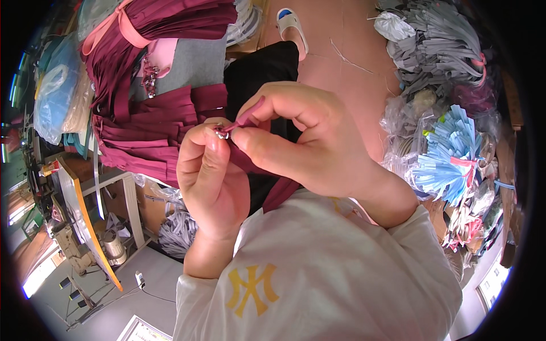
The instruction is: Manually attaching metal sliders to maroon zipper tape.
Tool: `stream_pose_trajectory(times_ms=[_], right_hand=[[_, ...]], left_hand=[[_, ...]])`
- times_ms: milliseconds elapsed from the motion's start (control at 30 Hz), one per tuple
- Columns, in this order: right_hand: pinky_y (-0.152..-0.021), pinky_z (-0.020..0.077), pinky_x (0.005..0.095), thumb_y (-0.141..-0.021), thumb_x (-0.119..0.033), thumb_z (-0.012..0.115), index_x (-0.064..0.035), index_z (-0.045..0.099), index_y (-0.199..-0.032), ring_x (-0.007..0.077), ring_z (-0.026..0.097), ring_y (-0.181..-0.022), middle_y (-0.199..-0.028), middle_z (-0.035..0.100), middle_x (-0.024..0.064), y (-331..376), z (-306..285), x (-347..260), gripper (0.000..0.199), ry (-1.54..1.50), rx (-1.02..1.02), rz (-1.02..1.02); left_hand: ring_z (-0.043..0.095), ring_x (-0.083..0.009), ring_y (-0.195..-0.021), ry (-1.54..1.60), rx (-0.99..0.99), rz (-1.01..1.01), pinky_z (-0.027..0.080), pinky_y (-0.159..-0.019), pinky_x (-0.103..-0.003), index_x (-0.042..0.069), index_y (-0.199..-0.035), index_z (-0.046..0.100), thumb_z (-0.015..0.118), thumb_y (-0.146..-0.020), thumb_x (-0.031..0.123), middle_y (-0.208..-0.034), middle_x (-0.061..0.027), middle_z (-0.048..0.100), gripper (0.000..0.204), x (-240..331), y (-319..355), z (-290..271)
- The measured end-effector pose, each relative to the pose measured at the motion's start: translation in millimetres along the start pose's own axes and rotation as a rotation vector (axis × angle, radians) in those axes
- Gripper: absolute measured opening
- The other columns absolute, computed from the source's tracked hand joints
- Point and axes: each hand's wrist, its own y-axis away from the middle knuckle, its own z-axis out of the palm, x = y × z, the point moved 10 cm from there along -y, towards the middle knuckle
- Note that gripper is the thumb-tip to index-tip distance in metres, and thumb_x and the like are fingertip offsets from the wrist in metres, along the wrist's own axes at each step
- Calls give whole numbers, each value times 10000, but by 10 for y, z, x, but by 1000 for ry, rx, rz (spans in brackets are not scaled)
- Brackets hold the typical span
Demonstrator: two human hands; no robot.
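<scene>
In front of my chest, my left hand (211, 179) pinches a small shiny metal fitting (222, 133) between thumb and fingertips. My right hand (313, 133) grips the tip of a narrow maroon fabric strap (250, 112) between thumb and forefinger, right beside the metal piece. The strap seems to pass into the fitting, though the fingers cover much of it. More of a maroon strip (278, 194) hangs below my hands across my lap. To the left lie flat maroon strips (148, 136) in overlapping layers.
A maroon bundle (170, 20) tied with a pink band lies at the upper left, near a small cluster of metal fittings (149, 77). Grey strips (438, 40) and a light blue bundle (449, 156) are piled at the right. A white slipper (292, 28) shows on the floor.
</scene>
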Motion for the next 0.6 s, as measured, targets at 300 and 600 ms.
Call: stream_pose_trajectory(times_ms=[300, 600], right_hand=[[-610, 459, 260, -849, -40, 677, 10, 649, -880, 141, 615, -687, -782, 648, 59, -41, -22, -134, 65, 188, -74, -30], [-677, 530, 246, -896, -118, 685, 21, 674, -938, 120, 678, -771, -848, 696, 69, 83, 45, 200, 145, -324, 71, 192]], left_hand=[[546, -155, -968, -364, -124, 220, 426, -912, -308, -23, -1075, 585, 498, -1009, 108, -1063, -101, 583, 170, 194, -14, 19], [494, -125, -858, -366, -51, 270, 384, -832, -250, -32, -1007, 602, 584, -958, 58, -969, -85, 590, 104, 306, -45, 65]])
